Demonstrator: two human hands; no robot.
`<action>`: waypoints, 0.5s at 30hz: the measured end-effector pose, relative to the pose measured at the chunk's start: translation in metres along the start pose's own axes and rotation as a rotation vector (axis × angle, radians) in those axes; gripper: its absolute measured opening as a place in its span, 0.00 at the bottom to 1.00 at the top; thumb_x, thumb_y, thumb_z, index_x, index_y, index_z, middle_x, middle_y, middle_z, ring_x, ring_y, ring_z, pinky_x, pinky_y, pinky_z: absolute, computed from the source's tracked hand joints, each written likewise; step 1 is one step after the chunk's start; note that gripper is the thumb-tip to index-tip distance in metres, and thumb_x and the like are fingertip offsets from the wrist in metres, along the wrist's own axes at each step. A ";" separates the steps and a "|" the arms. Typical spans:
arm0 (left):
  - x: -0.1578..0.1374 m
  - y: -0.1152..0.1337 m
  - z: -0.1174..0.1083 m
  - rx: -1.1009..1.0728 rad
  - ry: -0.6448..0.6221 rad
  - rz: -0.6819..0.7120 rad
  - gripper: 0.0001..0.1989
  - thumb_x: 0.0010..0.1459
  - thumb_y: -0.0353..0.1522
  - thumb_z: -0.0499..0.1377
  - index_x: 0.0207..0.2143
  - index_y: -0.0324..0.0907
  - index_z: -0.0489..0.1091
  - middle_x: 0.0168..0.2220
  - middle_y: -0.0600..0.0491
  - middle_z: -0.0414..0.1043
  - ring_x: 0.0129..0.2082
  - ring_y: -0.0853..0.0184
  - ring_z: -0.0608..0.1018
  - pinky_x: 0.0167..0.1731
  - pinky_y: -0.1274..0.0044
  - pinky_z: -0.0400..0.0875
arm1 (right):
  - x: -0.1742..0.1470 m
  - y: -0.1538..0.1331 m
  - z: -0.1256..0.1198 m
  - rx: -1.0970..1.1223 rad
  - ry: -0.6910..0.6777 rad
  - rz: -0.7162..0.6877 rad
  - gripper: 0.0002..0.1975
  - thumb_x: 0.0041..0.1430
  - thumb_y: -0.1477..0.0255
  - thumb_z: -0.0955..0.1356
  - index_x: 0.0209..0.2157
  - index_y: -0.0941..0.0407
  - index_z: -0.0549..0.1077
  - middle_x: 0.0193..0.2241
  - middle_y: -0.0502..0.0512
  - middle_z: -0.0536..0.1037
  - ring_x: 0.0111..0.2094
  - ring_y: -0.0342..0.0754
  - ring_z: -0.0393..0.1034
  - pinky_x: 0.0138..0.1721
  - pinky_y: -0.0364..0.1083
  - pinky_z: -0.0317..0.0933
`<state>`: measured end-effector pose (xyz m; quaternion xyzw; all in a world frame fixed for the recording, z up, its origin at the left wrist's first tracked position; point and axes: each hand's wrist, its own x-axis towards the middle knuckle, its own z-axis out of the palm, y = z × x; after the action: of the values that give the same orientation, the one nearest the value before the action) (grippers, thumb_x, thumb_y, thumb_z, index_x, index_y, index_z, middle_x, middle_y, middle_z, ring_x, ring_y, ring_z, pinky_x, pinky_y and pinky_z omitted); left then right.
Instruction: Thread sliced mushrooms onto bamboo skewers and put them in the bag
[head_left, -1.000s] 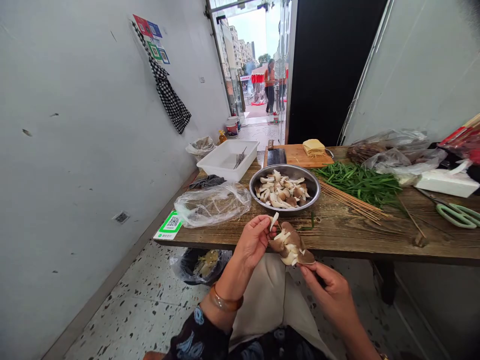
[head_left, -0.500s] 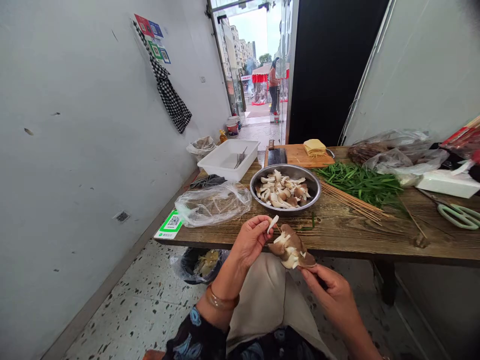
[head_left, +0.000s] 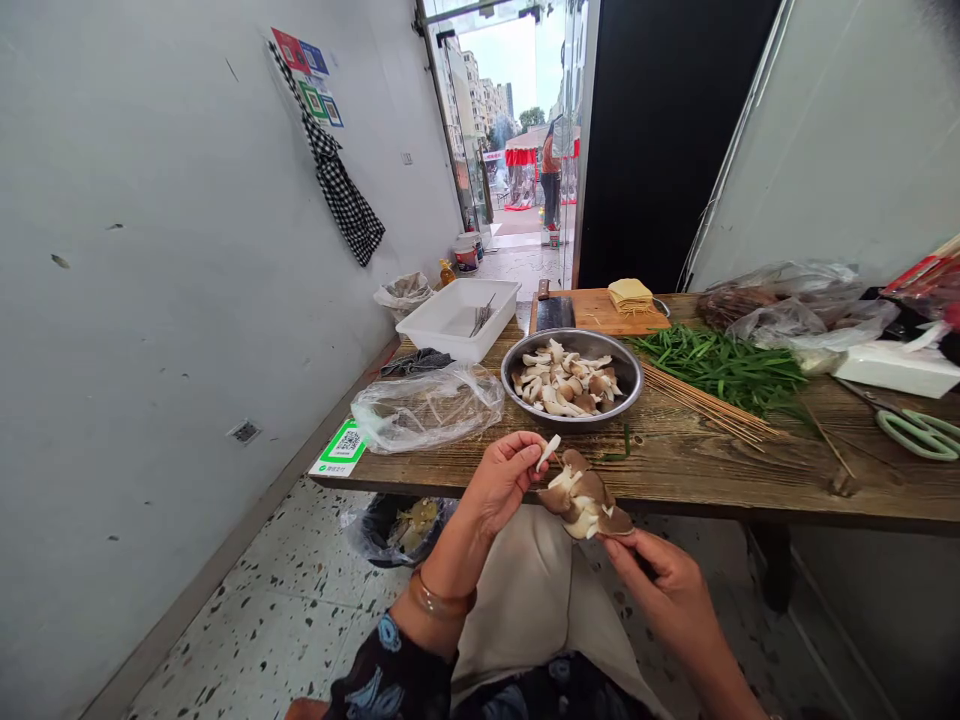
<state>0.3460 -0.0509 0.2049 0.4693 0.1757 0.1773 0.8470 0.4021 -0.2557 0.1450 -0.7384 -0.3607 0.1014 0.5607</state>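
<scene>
Between the thumb and fingers of my left hand (head_left: 508,482) is a small white mushroom piece (head_left: 549,452). My right hand (head_left: 660,580) pinches the lower edge of an oyster mushroom cluster (head_left: 585,495), brown on the caps and white at the stems. Both hands are in front of the table edge, above my lap, with the piece just left of the cluster's top. Beyond them on the table stands a steel bowl (head_left: 637,385) holding many torn mushroom pieces (head_left: 566,378).
On the wooden table (head_left: 697,470) are a plastic bag (head_left: 427,408), a white tub (head_left: 442,315), a cutting board (head_left: 592,310) with a cleaver (head_left: 555,312), green leaves (head_left: 720,365), wooden skewers (head_left: 701,400) and scissors (head_left: 915,432). Below stands a lined bin (head_left: 375,525). A person (head_left: 551,170) is outside the doorway.
The small mushroom piece has tilted very slightly in my left hand. Both hands otherwise keep their places. Outside, the person has shifted posture.
</scene>
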 end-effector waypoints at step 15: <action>0.000 0.006 -0.012 0.223 -0.058 0.055 0.12 0.45 0.35 0.68 0.29 0.36 0.73 0.24 0.54 0.71 0.23 0.75 0.70 0.24 0.82 0.59 | 0.001 -0.007 0.001 0.031 -0.031 0.059 0.16 0.60 0.63 0.65 0.31 0.58 0.80 0.24 0.53 0.78 0.25 0.46 0.71 0.27 0.41 0.62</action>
<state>0.3402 -0.0394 0.2037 0.5700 0.1570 0.1662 0.7892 0.3990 -0.2537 0.1516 -0.7383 -0.3457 0.1348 0.5633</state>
